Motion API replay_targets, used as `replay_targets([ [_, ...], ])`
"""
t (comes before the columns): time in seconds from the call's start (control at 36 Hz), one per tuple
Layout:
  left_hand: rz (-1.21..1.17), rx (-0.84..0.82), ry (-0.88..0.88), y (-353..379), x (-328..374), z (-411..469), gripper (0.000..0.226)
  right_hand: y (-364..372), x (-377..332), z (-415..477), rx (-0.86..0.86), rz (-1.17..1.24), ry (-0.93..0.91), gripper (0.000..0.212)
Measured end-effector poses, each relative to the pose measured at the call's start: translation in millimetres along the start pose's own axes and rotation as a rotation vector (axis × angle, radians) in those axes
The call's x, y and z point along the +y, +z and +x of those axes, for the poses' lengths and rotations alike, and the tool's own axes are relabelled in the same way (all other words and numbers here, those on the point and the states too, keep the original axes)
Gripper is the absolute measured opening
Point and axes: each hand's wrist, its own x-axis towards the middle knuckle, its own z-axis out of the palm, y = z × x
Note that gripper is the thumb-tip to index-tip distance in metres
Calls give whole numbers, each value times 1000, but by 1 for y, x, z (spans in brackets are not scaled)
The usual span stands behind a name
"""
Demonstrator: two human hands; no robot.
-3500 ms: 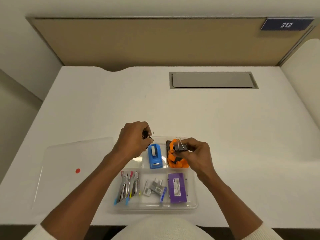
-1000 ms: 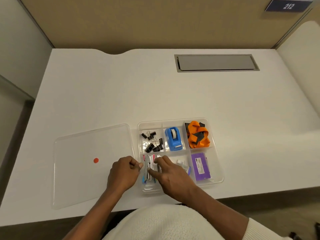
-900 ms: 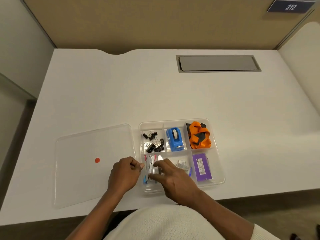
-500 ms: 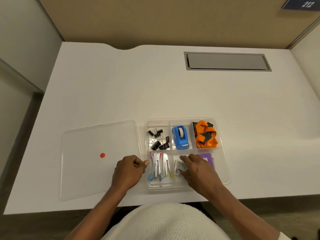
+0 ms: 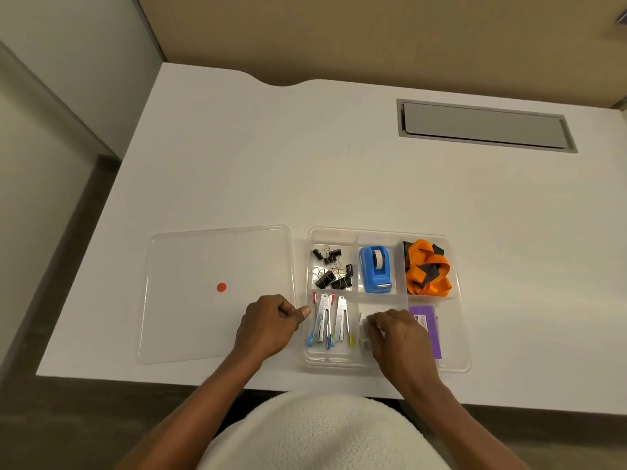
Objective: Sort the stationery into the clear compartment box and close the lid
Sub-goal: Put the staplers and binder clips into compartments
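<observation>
A white counter (image 5: 339, 184) lies bare beyond a clear lid (image 5: 203, 266) and, just right of it, the open compartment box (image 5: 458, 334) near the front edge. The left hand (image 5: 268, 325), its grip curled closed, thumb at the box's left wall. The right hand (image 5: 397, 337) covers the near-middle compartment; its grip cannot be told.

My right hand (image 5: 398, 337) covers most of the box's six-o'clock middle compartment and part of the purple packet (image 5: 428, 329); its small contents stay unreadable
</observation>
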Motion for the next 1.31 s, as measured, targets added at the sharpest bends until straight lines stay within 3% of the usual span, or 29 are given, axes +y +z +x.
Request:
replay_targets([
  [0.08,-9,1,-9,0,-1,1,33,-14,10,-3,4,-107,-8,24],
  [0.25,-20,-2,-22,1,-4,4,32,-29,17,-4,-203,-330,16,43],
  [0.42,-39,-3,-30,-3,-3,9,33,-12,7,-8,-265,-450,12,58],
  [0.67,-52,-2,-35,-1,-4,5,34,-15,-3,-7,-156,-304,130,60],
  [0.83,-50,-6,-42,-3,-4,6,36,-24,-6,9,-85,-104,190,38],
  [1.0,-54,-17,-56,-3,-3,6,38,-24,2,15,-34,-59,222,38],
  [1.19,-58,-18,-60,-4,-4,7,40,-21,1,5,-87,-209,81,56],
  [1.31,-62,-16,-61,-3,-5,8,40,-22,0,3,-93,-209,-19,50],
])
